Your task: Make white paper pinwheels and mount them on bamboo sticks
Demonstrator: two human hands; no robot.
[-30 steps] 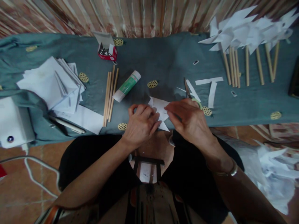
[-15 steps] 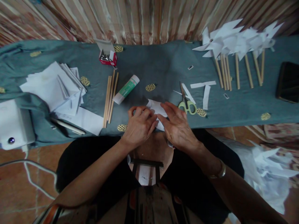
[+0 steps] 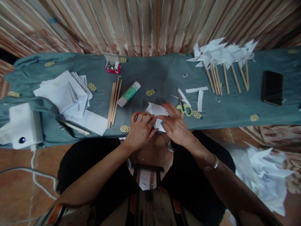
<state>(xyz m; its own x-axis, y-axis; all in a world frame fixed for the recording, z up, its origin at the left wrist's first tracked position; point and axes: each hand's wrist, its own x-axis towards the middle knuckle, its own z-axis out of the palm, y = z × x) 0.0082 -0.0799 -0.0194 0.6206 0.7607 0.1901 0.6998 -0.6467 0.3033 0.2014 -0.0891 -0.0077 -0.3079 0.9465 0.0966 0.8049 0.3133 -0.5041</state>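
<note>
A white paper pinwheel, with cut and folded points, lies at the table's front edge, partly covered by my hands. My left hand rests on its left side, fingers curled and pressed together on the paper. Over the right side is my right hand, its fingers stretched apart, with the index fingertip touching near the middle. Whatever lies under the fingertips is hidden. Just right of this hand are green-handled scissors and paper strips. A glue stick lies beyond my left hand.
Wooden sticks lie left of the glue stick, below a red box of metal pins. Stacked paper and a white device are at left. Several finished pinwheels lie back right, near a black phone.
The view has shifted slightly, so the table items appear moved. My right index finger is now straighter, reaching toward the paper's middle. My left hand stays on the paper.
</note>
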